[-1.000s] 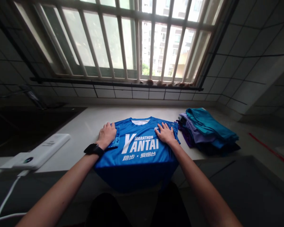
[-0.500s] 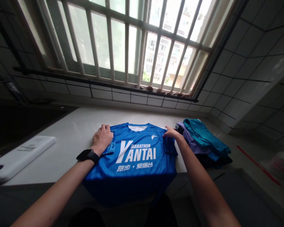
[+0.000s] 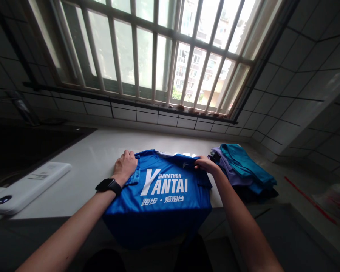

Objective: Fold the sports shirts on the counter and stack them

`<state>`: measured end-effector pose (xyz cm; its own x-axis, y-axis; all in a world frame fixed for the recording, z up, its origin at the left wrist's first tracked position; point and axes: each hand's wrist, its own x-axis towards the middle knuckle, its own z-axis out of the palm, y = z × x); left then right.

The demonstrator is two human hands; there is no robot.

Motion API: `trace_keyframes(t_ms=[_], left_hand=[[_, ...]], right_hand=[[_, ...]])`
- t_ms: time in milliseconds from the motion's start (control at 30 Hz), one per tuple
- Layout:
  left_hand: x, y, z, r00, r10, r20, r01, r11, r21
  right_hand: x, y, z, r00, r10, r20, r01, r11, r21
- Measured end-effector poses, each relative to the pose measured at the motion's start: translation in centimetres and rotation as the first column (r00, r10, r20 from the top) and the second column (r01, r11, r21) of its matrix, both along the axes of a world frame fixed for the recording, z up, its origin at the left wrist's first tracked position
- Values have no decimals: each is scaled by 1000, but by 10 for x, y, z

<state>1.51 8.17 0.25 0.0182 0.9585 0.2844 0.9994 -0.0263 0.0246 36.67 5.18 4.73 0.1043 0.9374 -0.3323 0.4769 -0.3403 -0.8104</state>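
A blue T-shirt (image 3: 164, 181) with white "Marathon Yantai" lettering lies face up on the white counter (image 3: 87, 162), its lower part hanging over the front edge. With curled fingers my left hand (image 3: 126, 166) grips the shirt at its left sleeve and shoulder; a black watch is on that wrist. My right hand (image 3: 206, 164) pinches the fabric at the right shoulder, lifting it so the upper edge folds over near the neckline. The small white chest logo is partly in shadow under the raised fabric.
Right of the shirt sits a stack of folded clothes (image 3: 243, 166) in teal, lilac and dark colours. A white device (image 3: 36, 185) rests at the counter's left, near a dark sink (image 3: 31, 147). A barred window (image 3: 153, 56) is behind. A red strip (image 3: 310, 200) lies far right.
My right hand has closed on the shirt's right shoulder and raised it, so the neckline has folded and its white inside shows less. My left hand keeps its place on the shirt.
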Motion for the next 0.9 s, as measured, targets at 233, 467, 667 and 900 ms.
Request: trace_keyframes(t_ms=[233,467,667,900], left_hand=[[0,-1,0,1000,-18,20,18,1000,14],[2,-4,6,993,-111,-27,109,992,-71],[11,14,18,985,-143,-102,131,985,-117],[14,37,29,997,-68,19,70,993,-100]], right_hand=[[-7,-39,6,869,252,-426,-326,939,-107],[-11,-43,-9,939,297,-175,-292,955,55],[-12,-35,-17,955,256,-153,-248,966,72],[-23,-21,-28,982,164,93,-178,969,169]])
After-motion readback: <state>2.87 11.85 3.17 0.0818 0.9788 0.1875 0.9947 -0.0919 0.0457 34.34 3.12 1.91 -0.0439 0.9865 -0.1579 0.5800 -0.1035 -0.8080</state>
